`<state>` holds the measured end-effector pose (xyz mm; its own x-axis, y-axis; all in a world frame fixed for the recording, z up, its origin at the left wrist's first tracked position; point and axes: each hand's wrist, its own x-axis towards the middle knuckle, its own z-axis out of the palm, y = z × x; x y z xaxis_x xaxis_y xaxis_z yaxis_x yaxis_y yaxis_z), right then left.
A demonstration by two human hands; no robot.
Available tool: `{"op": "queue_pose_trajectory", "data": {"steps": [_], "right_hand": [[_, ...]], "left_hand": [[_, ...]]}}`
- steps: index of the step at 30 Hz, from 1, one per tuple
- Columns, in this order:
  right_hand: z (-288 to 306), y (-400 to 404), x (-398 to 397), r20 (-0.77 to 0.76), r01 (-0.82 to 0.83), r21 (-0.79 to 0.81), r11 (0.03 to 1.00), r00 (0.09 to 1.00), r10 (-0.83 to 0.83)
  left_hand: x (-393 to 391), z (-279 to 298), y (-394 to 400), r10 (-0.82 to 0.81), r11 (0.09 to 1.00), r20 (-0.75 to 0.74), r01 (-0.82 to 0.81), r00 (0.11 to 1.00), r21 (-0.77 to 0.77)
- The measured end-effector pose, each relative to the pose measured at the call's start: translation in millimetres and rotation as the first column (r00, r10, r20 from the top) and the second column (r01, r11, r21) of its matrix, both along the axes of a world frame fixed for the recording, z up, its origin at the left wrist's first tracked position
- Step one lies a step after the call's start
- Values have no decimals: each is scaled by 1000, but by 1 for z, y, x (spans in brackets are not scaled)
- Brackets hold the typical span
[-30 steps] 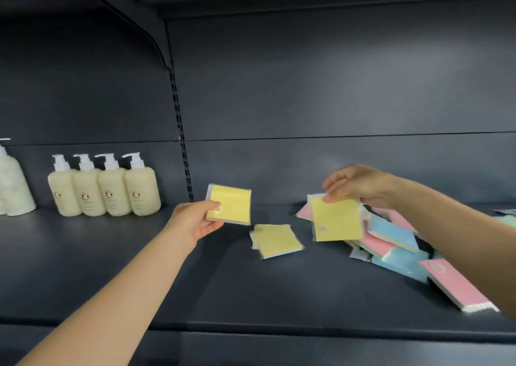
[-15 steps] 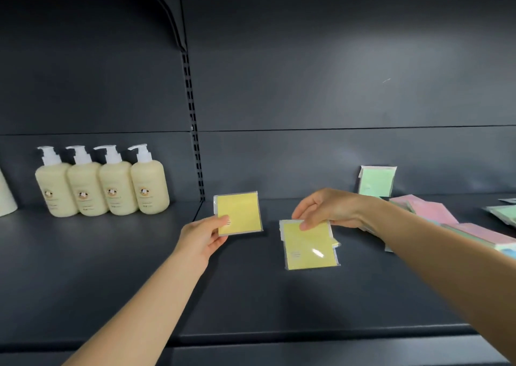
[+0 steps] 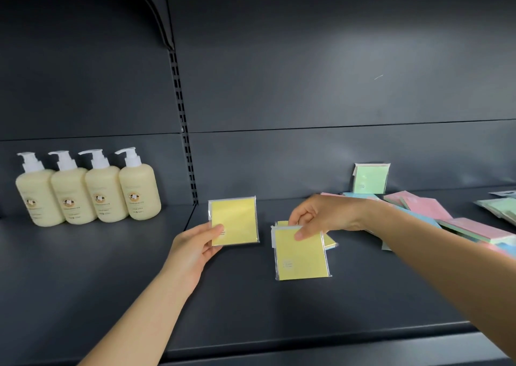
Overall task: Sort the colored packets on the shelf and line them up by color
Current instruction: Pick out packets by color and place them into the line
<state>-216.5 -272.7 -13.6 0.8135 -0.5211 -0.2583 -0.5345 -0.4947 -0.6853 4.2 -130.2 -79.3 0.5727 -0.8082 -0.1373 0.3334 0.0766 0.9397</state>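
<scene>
So far, yellows: one held in left hand point(image 3: 195, 247), another pinched by right hand point(image 3: 318, 217)
Left: pink, blue, green pile point(image 3: 435, 215) unsorted

No legible text: bottle labels point(image 3: 133, 198) and yellow packet print point(image 3: 287, 263) too blurred to read.

The shelf point(image 3: 111, 282) looks like dark grey painted metal, matt and smooth, with a soft sheen along its front lip. The slotted upright point(image 3: 183, 131) has the same matt dark finish. The yellow packets point(image 3: 234, 222) sit in clear, glossy plastic wrap that catches light at the edges. The four pump bottles point(image 3: 139, 192) are smooth cream plastic with a satin look and white plastic pumps.
</scene>
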Motion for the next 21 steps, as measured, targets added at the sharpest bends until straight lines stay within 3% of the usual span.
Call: {"op": "queue_pose_trajectory", "data": {"steps": [7,12,21], "right_hand": [[2,6,-1,124,39,96,995,991,-50],[-8,17,-3,328,111,-27,993,940,-96],[-29,5,-1,330,267,-226,937,926,-184]], "left_hand": [[-1,2,1,6,1000,-16,-7,1000,-2],[0,3,2,12,1000,-30,-13,999,-19],[-12,9,5,-9,995,-105,-2,994,-100]]}}
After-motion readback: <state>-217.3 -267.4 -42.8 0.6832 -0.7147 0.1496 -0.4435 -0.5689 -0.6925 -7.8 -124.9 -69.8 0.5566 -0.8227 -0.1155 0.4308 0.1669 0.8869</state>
